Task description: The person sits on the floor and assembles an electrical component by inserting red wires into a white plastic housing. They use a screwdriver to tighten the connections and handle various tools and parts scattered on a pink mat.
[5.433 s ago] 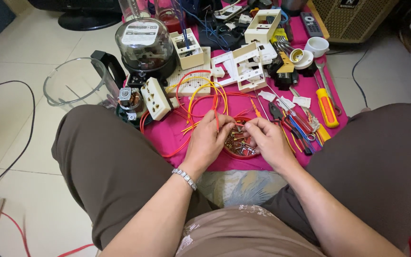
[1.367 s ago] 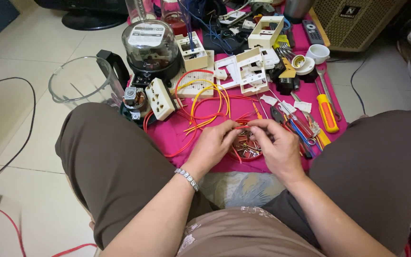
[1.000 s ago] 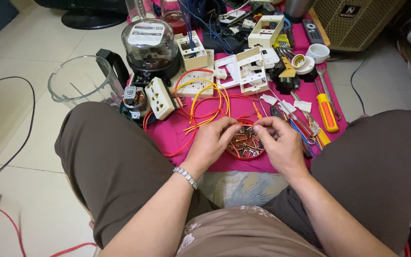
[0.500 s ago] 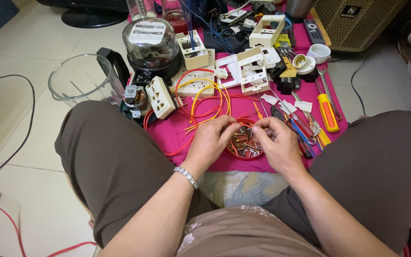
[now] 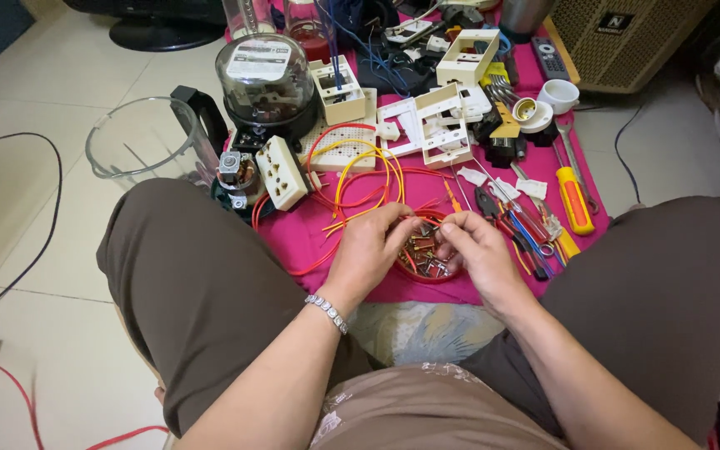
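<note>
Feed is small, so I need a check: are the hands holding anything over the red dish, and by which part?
Both the left hand and right hand pinch at something tiny over the small red dish of screws; what it is and where gripped cannot be told.

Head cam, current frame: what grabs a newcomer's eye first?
The left hand and right hand meet at centre over a small red dish of screws, fingertips picking at it. They work above a bright pink cloth crowded with loops of orange and yellow wire. Behind, at upper left, a glass-domed electricity meter stands beside a clear glass jug on the tiled floor.
</note>
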